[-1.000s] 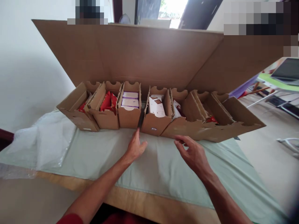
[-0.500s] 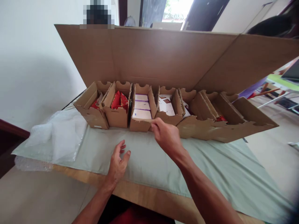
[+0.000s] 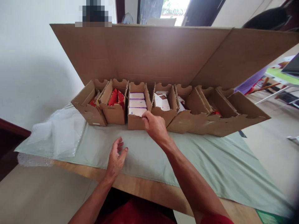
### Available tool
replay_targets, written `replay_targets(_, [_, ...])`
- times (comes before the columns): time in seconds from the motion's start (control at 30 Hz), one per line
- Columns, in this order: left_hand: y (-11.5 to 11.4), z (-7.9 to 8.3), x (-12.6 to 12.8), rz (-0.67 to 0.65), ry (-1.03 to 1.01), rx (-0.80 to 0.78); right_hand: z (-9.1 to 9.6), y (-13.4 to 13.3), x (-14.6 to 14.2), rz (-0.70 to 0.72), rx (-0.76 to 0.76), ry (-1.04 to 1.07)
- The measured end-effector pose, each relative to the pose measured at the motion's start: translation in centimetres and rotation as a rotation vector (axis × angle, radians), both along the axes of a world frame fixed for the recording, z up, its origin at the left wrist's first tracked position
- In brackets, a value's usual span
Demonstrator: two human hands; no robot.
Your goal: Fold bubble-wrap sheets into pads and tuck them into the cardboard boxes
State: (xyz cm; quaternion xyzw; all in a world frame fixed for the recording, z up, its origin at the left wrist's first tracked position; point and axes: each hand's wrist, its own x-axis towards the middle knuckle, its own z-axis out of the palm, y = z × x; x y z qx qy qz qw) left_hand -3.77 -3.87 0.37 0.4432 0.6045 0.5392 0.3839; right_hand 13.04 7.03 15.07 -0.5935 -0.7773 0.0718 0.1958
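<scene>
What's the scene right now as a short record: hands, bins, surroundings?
left hand: above green cloth, fingers loosely curled, holding nothing
right hand: fingers closed at the front rim of the third bin from the left
third bin contents: white packs with purple edges
second bin contents: red packets
behind bins: tall cardboard panel
cloth's left end: clear plastic packaging

Plain indoor room set up as a makeshift packing or sorting spot; home vs small office, can't tell. Evidence: white wall [image 3: 35, 46], smooth pale floor [image 3: 58, 189], dark door [image 3: 203, 12] with greenery [image 3: 175, 8] beyond, cloth-covered wooden table [image 3: 140, 188], row of cardboard bins [image 3: 136, 123], bubble wrap [image 3: 65, 135], green-topped side table [image 3: 279, 75].
</scene>
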Motion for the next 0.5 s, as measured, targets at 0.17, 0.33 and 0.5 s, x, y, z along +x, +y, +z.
replay_targets(0.17, [0.4,0.3,-1.3,0.063,-0.052,0.041,-0.1,-7.9,6.2,0.276,0.077,0.232])
replay_targets(0.33, [0.7,1.2,-1.3,-0.035,-0.075,0.123,-0.1,-14.4,15.8,0.101,0.213,0.358])
replay_targets(0.5, [-0.3,1.6,0.0,-0.264,-0.037,0.133,-5.1,-18.7,19.9,-0.415,0.17,0.904])
